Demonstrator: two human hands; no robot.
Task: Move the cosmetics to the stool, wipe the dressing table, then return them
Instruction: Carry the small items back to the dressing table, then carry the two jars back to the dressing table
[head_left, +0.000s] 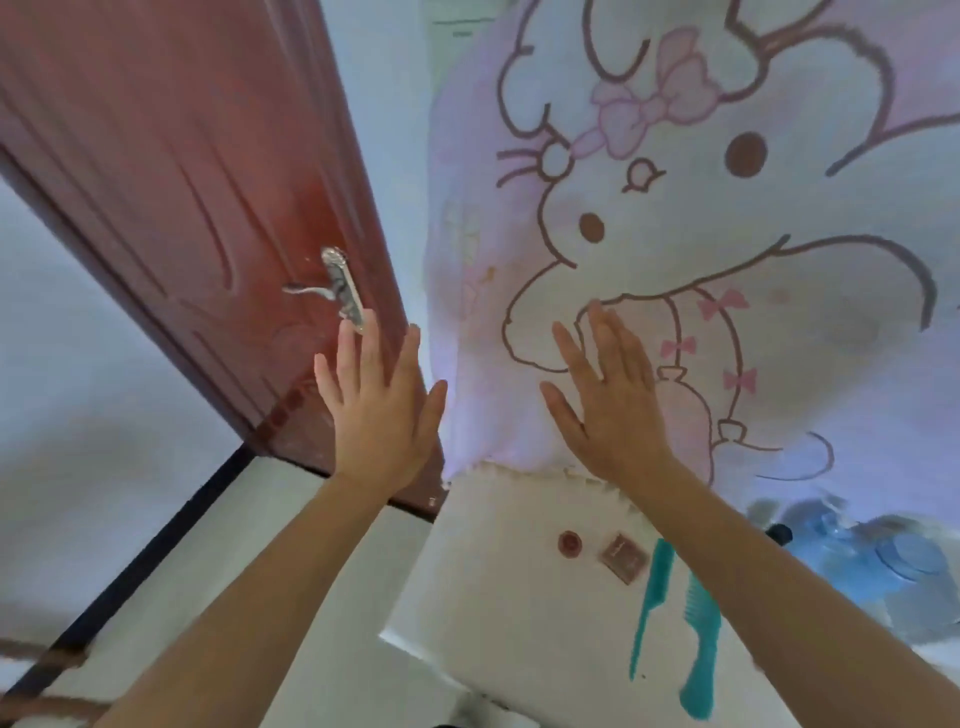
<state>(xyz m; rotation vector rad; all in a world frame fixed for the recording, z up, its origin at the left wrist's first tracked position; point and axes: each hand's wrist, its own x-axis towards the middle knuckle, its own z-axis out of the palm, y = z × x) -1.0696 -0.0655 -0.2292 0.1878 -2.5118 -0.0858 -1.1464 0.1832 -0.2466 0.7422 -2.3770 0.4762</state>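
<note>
Both the left hand (376, 402) and right hand (605, 400) are raised flat, fingers spread, empty, above a white dressing table (493, 613) holding a round red compact (570, 543), square red case (622, 558) and two teal combs (675, 623).

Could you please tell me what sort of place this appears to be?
Probably a bedroom at home: a red-brown door with a lever handle, a cartoon cloth hanging on the wall, and a white dressing table holding two teal combs and small cosmetics.

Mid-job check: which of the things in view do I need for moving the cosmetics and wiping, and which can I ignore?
Job things: round red compact, square red case, thin teal comb, wide teal comb, white dressing table.

Ignore: red door, cartoon cloth, blue fan.
</note>
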